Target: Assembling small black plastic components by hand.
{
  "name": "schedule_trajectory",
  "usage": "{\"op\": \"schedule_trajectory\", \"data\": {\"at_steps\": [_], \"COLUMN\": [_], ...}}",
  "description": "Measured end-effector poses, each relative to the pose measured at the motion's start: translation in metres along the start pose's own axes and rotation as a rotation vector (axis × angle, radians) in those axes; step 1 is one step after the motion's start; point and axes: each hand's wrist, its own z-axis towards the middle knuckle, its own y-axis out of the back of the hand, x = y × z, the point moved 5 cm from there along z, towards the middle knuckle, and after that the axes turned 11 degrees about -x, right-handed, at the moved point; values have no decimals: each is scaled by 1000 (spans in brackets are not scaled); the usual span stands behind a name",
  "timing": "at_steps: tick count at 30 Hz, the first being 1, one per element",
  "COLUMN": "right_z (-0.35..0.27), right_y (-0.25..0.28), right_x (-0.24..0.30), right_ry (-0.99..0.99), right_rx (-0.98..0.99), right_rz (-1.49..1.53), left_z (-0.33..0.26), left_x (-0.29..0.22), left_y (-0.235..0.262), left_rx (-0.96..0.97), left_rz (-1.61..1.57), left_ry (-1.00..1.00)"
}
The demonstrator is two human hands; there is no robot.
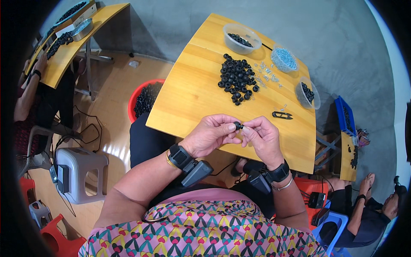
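Above the near edge of the wooden table (pixel 184 103), my left hand (pixel 207 137) pinches a small black round part (pixel 237 125) between thumb and fingers. My right hand (pixel 263 138) is closed in a pinch at the right side of that part, where a small dark tip shows; what lies between those fingertips is too small to make out. Beyond my hands is a loose pile of black round parts (pixel 236 77). Small clear pieces (pixel 267 76) are scattered to the right of the pile. A pair of black thread snips (pixel 282 115) lies to the right.
Along the table's far side stand a clear tub of black parts (pixel 256 42), a tub of pale blue pieces (pixel 294 67) and another clear tub (pixel 317 99). A red bucket (pixel 133 96) and grey stool (pixel 79 188) are at left. Other people sit at both sides.
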Motion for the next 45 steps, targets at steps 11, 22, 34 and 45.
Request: {"op": "schedule_trajectory", "data": {"at_steps": [11, 22, 34, 45], "right_z": [-1, -6, -12, -6], "right_y": [-1, -3, -10, -8], "right_x": [-2, -18, -9, -3], "right_ry": [-142, -312, 130, 301], "right_rx": [-9, -17, -98, -66], "right_rz": [131, 397, 2, -292], "left_z": [0, -1, -2, 0], "left_x": [2, 2, -2, -4], "left_y": [2, 1, -3, -1], "left_rx": [-137, -129, -60, -77], "left_rz": [207, 196, 184, 174], "left_ry": [-147, -132, 34, 90]}}
